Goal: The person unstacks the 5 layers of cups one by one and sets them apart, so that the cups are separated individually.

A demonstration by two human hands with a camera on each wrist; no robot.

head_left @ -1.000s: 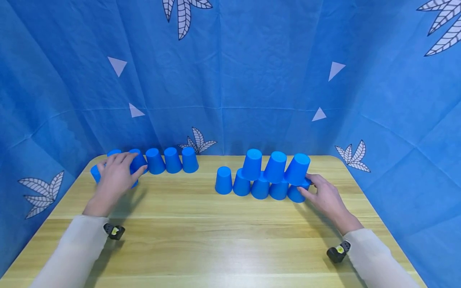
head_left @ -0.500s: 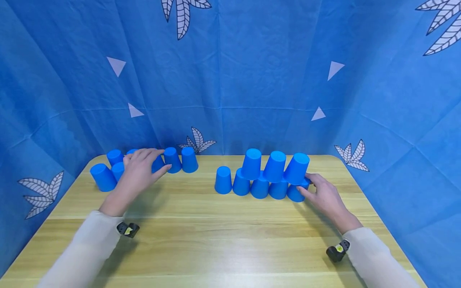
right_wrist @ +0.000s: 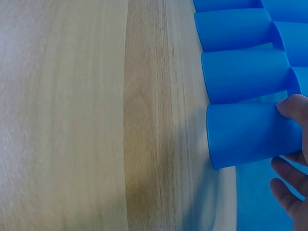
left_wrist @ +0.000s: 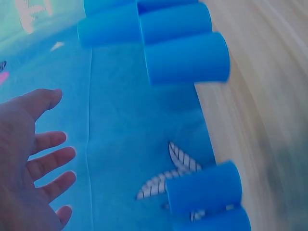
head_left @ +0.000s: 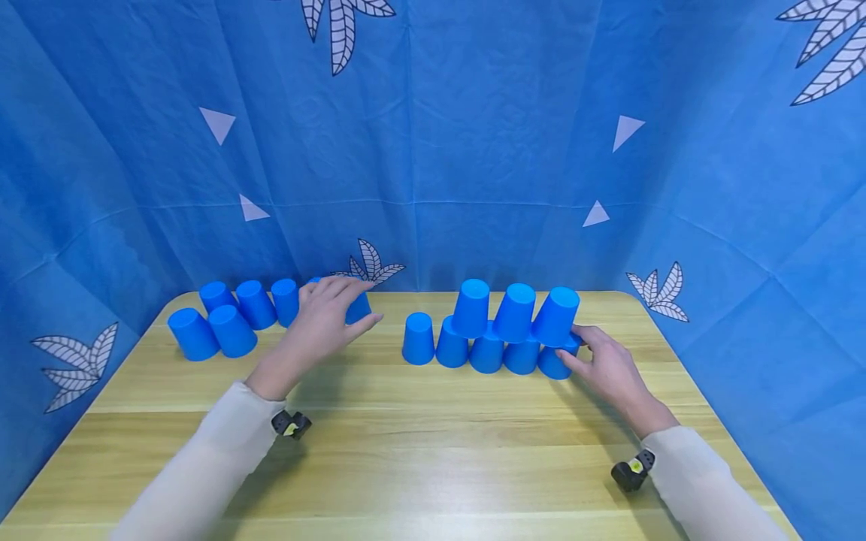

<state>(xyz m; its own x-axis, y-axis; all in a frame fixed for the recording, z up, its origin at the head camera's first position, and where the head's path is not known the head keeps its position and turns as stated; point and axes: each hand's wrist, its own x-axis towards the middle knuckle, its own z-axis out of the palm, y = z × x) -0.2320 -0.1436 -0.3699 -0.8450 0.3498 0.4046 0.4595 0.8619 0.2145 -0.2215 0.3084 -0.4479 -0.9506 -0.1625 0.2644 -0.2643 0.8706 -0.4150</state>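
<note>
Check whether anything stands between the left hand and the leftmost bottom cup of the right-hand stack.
Nothing visible does. In the head view, only tabletop shows between the left hand and that leftmost cup; a loose cup partly shows behind the hand.

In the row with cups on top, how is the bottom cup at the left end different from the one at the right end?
The left-end cup has nothing on top, but the right-end cup has an upper cup partly resting on it. No hand touches the left-end cup; the right hand holds the right-end cup. Both are blue and upside down.
</note>
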